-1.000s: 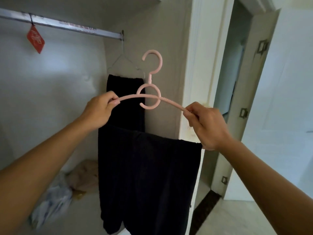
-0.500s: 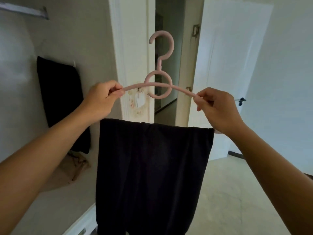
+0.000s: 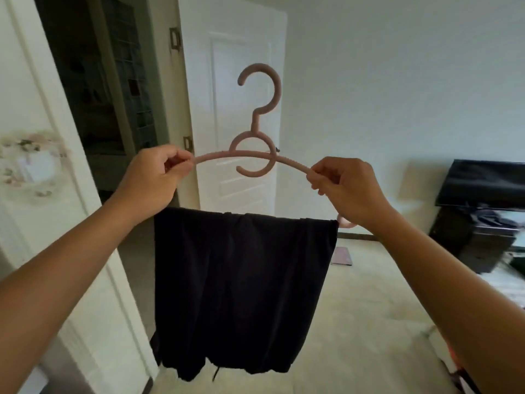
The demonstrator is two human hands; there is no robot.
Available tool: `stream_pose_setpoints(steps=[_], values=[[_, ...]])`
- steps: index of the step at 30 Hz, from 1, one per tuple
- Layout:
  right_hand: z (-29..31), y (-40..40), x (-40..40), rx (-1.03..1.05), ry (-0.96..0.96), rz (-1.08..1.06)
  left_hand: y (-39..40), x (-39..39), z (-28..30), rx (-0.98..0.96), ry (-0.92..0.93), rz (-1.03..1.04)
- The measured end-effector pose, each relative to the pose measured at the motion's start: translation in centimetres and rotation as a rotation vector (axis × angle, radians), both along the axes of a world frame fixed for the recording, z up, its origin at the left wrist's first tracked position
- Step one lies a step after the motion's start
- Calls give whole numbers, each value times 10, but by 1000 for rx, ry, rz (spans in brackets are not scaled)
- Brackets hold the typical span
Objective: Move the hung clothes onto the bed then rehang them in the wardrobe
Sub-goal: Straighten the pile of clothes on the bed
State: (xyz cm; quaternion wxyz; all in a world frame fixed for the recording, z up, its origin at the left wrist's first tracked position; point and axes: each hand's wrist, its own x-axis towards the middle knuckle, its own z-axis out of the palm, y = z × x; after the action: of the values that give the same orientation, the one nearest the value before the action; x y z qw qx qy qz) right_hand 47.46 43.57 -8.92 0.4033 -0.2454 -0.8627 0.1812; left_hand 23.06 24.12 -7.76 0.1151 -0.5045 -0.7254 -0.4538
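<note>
A pink plastic hanger (image 3: 257,155) is held up in front of me, hook upright. My left hand (image 3: 152,179) pinches its left arm and my right hand (image 3: 345,189) pinches its right arm. A black garment (image 3: 241,291) is folded over the hanger's lower bar and hangs straight down between my forearms. The lower bar is mostly hidden by the cloth and my hands. No wardrobe rail or bed is in view.
An open white door (image 3: 233,109) stands straight ahead beside a dark doorway (image 3: 99,103). A white door frame (image 3: 34,123) fills the left. A black TV (image 3: 483,183) on a dark stand (image 3: 471,240) sits at the right. Pale floor (image 3: 369,322) spreads below.
My view has swung right, away from the wardrobe: the rail and the other black garment have left the frame. The hanger with the black garment stays held in both hands, now facing the room.
</note>
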Motion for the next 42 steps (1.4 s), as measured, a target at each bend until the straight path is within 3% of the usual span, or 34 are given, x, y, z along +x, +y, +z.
stream_pose_setpoints(steps=[10,17,30,42], values=[[-7,85,163,-151,38,-290,165,128,-14,17,-263,-364],[-32,135,258,-203,-10,-487,282,212,-44,-43,-318,-590],[-69,185,405,-265,1,-1004,466,362,-70,-230,-293,-1081],[-112,219,515,-368,-109,-1280,583,508,-120,-427,-219,-1348]])
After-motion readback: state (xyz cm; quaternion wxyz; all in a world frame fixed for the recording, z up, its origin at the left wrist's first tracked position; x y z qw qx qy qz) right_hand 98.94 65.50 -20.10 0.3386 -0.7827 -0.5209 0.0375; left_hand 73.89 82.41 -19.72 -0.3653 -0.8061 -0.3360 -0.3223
